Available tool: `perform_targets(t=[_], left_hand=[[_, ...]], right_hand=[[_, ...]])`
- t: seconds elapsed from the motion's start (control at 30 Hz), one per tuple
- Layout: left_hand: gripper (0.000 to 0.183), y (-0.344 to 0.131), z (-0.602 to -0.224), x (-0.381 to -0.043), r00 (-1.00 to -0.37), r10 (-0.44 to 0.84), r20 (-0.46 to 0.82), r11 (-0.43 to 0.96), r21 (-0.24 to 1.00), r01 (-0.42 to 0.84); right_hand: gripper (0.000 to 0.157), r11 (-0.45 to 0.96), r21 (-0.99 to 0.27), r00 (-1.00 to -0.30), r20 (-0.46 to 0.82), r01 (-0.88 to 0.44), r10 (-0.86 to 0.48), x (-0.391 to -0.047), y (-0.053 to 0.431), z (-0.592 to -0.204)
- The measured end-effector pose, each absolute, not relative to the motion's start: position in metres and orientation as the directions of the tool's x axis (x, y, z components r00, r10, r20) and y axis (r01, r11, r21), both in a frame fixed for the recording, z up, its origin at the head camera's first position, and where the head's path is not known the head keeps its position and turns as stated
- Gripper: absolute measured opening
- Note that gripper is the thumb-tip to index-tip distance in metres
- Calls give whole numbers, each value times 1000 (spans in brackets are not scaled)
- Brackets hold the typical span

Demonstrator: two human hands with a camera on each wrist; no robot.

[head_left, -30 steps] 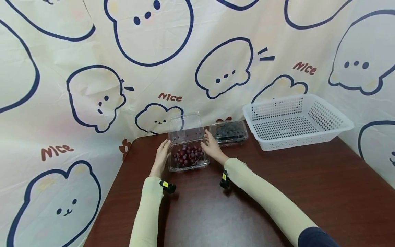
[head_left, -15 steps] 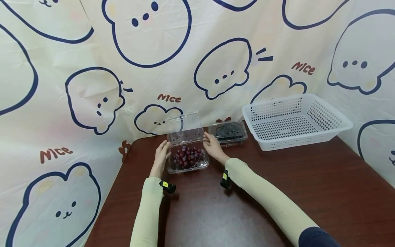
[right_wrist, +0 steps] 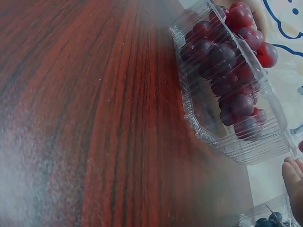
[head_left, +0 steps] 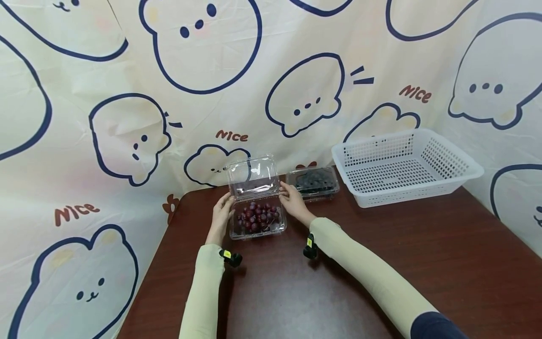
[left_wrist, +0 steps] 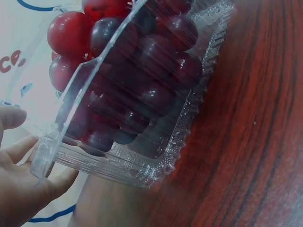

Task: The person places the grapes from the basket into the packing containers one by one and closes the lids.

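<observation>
A clear plastic clamshell container (head_left: pixel 258 235) sits on the dark wooden table, its lid (head_left: pixel 252 175) raised and leaning toward the back cloth. Inside lies a heap of dark red grapes (head_left: pixel 257 216), seen close through the ridged wall in both wrist views. My left hand (head_left: pixel 220 215) holds the back left corner by the hinge, and the left wrist view has its thumb and fingers on both sides of the plastic edge. At the opposite back corner, my right hand (head_left: pixel 293 200) pinches the edge near the lid's base. Only its fingertips (right_wrist: pixel 291 172) enter the right wrist view.
A second clear container (head_left: pixel 315 181) with dark fruit stands just right of my right hand. Farther right is a white perforated basket (head_left: pixel 406 167). A printed cloth (head_left: pixel 203 113) hangs directly behind the table (head_left: pixel 322 287).
The raised lid has tipped slightly left and now catches bright reflections. My right hand's fingers have drawn together at the container's back corner. The basket and second container stay put.
</observation>
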State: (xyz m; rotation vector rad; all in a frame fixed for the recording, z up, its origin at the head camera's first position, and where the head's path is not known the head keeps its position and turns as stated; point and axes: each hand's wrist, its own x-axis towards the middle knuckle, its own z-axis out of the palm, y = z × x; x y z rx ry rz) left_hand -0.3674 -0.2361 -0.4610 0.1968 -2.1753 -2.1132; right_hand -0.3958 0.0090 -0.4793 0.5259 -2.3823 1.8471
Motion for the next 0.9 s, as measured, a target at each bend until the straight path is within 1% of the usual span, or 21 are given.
perform_targets(t=[0.27, 0.47, 0.67, 0.9], left_hand=[[48, -236, -463, -364, -988, -151, -40, 36, 998, -46], [48, -236, -463, -365, -988, -152, -34, 30, 999, -39], [48, -236, -463, -363, -988, -152, -28, 49, 998, -36], [48, -236, -463, -362, -988, -153, -22, 34, 999, -27]], right_hand=[[50, 209, -934, -944, 243, -290, -223, -392, 12, -480], [49, 185, -938, -941, 251, -295, -227, -391, 13, -480], [48, 185, -934, -937, 260, -305, -232, -390, 14, -480], [47, 181, -931, -933, 273, -317, -234, -389, 15, -478]])
